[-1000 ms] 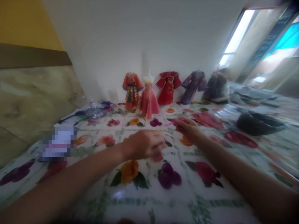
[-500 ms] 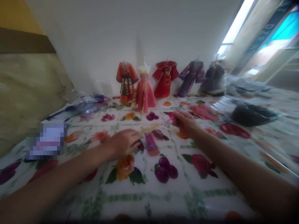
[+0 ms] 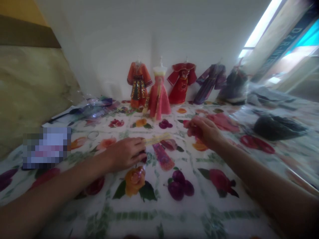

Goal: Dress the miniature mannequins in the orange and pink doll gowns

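My left hand (image 3: 128, 154) is low over the tablecloth, fingers bent together, with the end of a pale yellow strip (image 3: 158, 138) at its fingertips. Just right of it lies a narrow purple-and-pink patterned fabric piece (image 3: 164, 160), one end by the strip. A small shiny, see-through bit (image 3: 138, 173) shows below the fingers. My right hand (image 3: 201, 130) hovers further right with curled fingers; blur hides what they may pinch. Behind it lies a folded pink cloth (image 3: 223, 122).
Several miniature dresses stand along the wall, including a pink one (image 3: 160, 96) and a red one (image 3: 183, 83). A blurred-out phone-like object (image 3: 46, 147) lies left. Plastic-wrapped items (image 3: 96, 108), red loops (image 3: 258, 143) and a dark bag (image 3: 279, 126) rest on the fruit-print tablecloth (image 3: 178, 217).
My left hand has drawn leftward, and more of the yellow strip shows. The patterned piece has tilted. The pink strip at my right fingers no longer shows clearly. The view has shifted slightly left.
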A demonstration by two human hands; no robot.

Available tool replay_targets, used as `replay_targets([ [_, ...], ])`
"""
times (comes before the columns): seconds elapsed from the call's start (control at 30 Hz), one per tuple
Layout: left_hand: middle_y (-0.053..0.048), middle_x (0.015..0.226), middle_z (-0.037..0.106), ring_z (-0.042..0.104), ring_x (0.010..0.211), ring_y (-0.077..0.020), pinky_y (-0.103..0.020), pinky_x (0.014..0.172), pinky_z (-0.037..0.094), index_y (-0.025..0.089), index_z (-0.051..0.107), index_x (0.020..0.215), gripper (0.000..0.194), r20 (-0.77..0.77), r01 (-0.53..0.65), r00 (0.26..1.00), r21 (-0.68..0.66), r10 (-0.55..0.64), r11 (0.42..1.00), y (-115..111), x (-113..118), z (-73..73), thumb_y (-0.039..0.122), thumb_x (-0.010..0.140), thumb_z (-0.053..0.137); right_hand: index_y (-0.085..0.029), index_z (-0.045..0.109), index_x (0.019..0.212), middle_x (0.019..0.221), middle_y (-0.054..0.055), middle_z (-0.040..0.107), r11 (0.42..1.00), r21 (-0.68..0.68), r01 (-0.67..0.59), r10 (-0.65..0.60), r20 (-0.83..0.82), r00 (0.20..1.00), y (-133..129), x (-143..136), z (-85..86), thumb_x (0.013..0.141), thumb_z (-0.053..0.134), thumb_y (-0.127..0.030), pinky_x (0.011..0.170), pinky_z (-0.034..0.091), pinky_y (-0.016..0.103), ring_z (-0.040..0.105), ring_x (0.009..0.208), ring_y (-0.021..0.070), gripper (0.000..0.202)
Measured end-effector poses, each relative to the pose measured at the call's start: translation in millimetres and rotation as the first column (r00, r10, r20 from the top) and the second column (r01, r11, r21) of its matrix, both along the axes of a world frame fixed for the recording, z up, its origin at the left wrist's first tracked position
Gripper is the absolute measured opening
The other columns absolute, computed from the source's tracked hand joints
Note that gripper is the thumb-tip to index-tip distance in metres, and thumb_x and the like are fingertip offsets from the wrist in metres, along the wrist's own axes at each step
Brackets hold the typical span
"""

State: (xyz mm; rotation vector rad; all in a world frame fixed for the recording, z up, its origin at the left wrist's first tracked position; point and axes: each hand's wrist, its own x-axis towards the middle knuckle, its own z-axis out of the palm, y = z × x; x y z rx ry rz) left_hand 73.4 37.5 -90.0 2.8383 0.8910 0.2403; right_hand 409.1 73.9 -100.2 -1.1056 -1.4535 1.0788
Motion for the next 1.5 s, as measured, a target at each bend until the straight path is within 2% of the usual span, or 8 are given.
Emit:
replay_targets([
  [0.1,-0.012,0.114,0.064,0.061,0.103,-0.0254,-0.042,0.089,0.051,0.017,0.062,0.108,0.029,0.003,0.005,1.0,0.007,-0.005,1.0,0,0,-0.7,0.034,0.101,0.039,-0.021,0.068,0.086,0.063,0.0,0.057,0.991,0.104,-0.08,0.042,0.321,0.946,-9,-6,10.4,0.096,0.05,-0.045,0.051,0.044,0.025,0.053,0.054,0.0117,0.031],
  [0.23,-0.01,0.107,0.065,0.062,0.1,-0.0255,-0.043,0.088,0.051,0.016,0.062,0.105,0.027,-0.011,0.009,1.0,0.011,-0.008,1.0,0,3,-0.8,0.033,0.1,0.041,-0.021,0.066,0.109,0.108,0.009,0.065,0.89,0.26,-0.376,0.07,0.736,0.673,-20,-24,15.1,0.099,0.044,-0.033,0.09,0.051,0.037,0.063,0.098,0.0204,0.027],
  [0.33,-0.01,0.107,0.066,0.062,0.102,-0.0264,-0.044,0.089,0.05,0.016,0.063,0.103,0.026,-0.02,-0.014,1.0,0.03,0.014,0.999,-2,5,-1.2,0.033,0.099,0.044,-0.02,0.062,0.119,0.121,0.011,0.059,0.858,0.175,-0.482,0.114,0.852,0.511,-23,-37,11.4,0.101,0.039,-0.031,0.091,0.052,0.039,0.063,0.103,0.0214,0.031],
  [0.5,-0.009,0.109,0.066,0.061,0.105,-0.0246,-0.04,0.092,0.049,0.018,0.063,0.1,0.025,-0.003,-0.027,1.0,0.033,0.028,0.999,-5,3,-1.2,0.036,0.098,0.047,-0.02,0.064,0.108,0.108,0.01,0.062,0.86,0.146,-0.49,0.046,0.933,0.358,-16,-41,-0.6,0.102,0.037,-0.032,0.078,0.055,0.036,0.066,0.09,0.0207,0.03],
  [0.77,-0.011,0.116,0.066,0.061,0.107,-0.0253,-0.041,0.095,0.049,0.016,0.064,0.107,0.029,0.071,-0.058,0.996,0.066,0.054,0.996,-19,-1,6.1,0.038,0.098,0.048,-0.024,0.061,0.122,0.118,0.009,0.065,0.854,0.271,-0.444,-0.04,0.886,0.463,-36,-39,3.2,0.101,0.038,-0.035,0.075,0.059,0.037,0.071,0.091,0.0221,0.033],
  [1.0,-0.009,0.104,0.067,0.062,0.1,-0.0239,-0.038,0.089,0.051,0.016,0.064,0.096,0.028,0.023,-0.061,0.998,0.08,0.06,0.995,-16,2,3.0,0.041,0.097,0.05,-0.026,0.066,0.118,0.124,0.01,0.067,0.75,0.209,-0.627,0.107,0.898,0.427,-75,-64,14.2,0.1,0.037,-0.027,0.074,0.063,0.034,0.071,0.1,0.0245,0.034],
  [1.3,-0.008,0.113,0.068,0.063,0.105,-0.0194,-0.03,0.091,0.048,0.018,0.065,0.107,0.027,0.217,-0.095,0.965,-0.241,0.149,0.966,-11,-17,8.8,0.034,0.1,0.045,-0.027,0.057,0.136,0.114,0.01,0.071,0.749,0.217,-0.626,0.104,0.895,0.435,-78,-71,9.5,0.1,0.036,-0.031,0.066,0.064,0.034,0.074,0.09,0.0255,0.042],
  [1.5,-0.004,0.098,0.071,0.066,0.092,-0.0162,-0.027,0.082,0.05,0.017,0.067,0.096,0.036,0.383,-0.234,0.82,-0.452,0.425,0.861,0,-32,3.0,0.041,0.101,0.039,-0.034,0.062,0.129,0.109,0.006,0.073,0.74,0.267,-0.617,0.104,0.861,0.498,-77,-70,3.7,0.097,0.046,-0.031,0.069,0.065,0.039,0.072,0.096,0.0294,0.036],
])
